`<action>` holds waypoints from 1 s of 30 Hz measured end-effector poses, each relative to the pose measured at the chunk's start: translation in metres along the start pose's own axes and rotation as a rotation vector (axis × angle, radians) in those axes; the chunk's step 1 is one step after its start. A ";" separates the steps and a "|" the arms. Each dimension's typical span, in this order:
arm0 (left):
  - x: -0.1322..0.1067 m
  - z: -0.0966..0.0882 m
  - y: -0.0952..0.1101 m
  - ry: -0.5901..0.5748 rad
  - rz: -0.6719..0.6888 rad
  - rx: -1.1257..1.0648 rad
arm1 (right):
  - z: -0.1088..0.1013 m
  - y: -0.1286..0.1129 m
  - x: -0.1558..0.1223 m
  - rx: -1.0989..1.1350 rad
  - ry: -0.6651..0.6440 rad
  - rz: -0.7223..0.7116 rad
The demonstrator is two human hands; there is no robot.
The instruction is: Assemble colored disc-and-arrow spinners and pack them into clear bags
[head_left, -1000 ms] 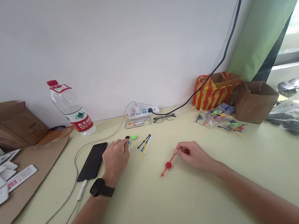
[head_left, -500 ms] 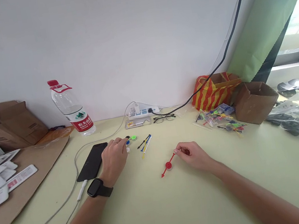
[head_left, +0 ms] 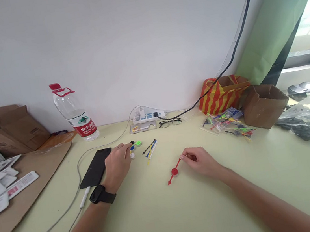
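Observation:
My right hand (head_left: 200, 160) pinches the tail of a red arrow spinner (head_left: 174, 172), whose round hub rests on a small pale base on the table. Its pointed head faces down and to the left. On the left, my left hand (head_left: 117, 163), with a ring and a black watch, reaches over a cluster of small round pieces. A green piece (head_left: 138, 143), a blue piece (head_left: 132, 148) and a white piece (head_left: 132, 156) show by its fingertips. Its fingers are drawn together, and whatever they hold is hidden. Several loose arrows (head_left: 151, 148) in black, blue, yellow and white lie between the hands.
A phone (head_left: 96, 168) on a white cable lies beside my left wrist. Behind stand a water bottle (head_left: 79, 117), a power strip (head_left: 149, 115) and glasses (head_left: 170, 122). Bagged colourful parts (head_left: 228, 121) and a small carton (head_left: 264, 106) are at right; cardboard (head_left: 42, 176) is at left.
My left hand has shifted slightly left, and more of the small pieces by its fingertips shows. The red arrow's head has moved very slightly; my right hand keeps its pinch.

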State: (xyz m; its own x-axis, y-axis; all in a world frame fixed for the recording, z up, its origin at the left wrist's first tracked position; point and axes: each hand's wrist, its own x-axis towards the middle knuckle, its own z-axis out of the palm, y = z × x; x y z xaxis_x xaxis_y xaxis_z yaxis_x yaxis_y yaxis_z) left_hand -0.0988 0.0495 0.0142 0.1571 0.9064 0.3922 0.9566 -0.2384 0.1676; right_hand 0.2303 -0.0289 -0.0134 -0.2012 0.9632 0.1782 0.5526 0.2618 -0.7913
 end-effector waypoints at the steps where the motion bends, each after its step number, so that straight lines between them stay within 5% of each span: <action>1: 0.000 0.000 0.000 -0.010 -0.001 -0.003 | 0.000 0.000 0.000 -0.002 0.002 -0.002; 6: 0.001 -0.003 0.003 -0.006 0.020 -0.014 | -0.001 -0.008 -0.004 0.023 0.023 -0.094; 13: 0.001 -0.011 0.007 -0.019 0.008 -0.044 | 0.001 -0.026 -0.012 0.029 -0.242 -0.234; 25: -0.008 -0.024 0.026 -0.157 0.232 -0.107 | -0.010 0.008 0.001 -0.270 0.198 0.012; 30: -0.020 -0.025 0.041 -0.268 0.356 -0.258 | -0.012 0.013 0.002 -0.231 0.274 0.006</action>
State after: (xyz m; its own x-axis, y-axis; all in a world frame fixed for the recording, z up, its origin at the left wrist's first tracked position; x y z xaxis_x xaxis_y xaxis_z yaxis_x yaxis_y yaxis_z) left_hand -0.0684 0.0130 0.0356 0.5516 0.8030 0.2256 0.7459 -0.5959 0.2974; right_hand 0.2469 -0.0225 -0.0167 0.0101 0.9372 0.3487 0.7274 0.2324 -0.6456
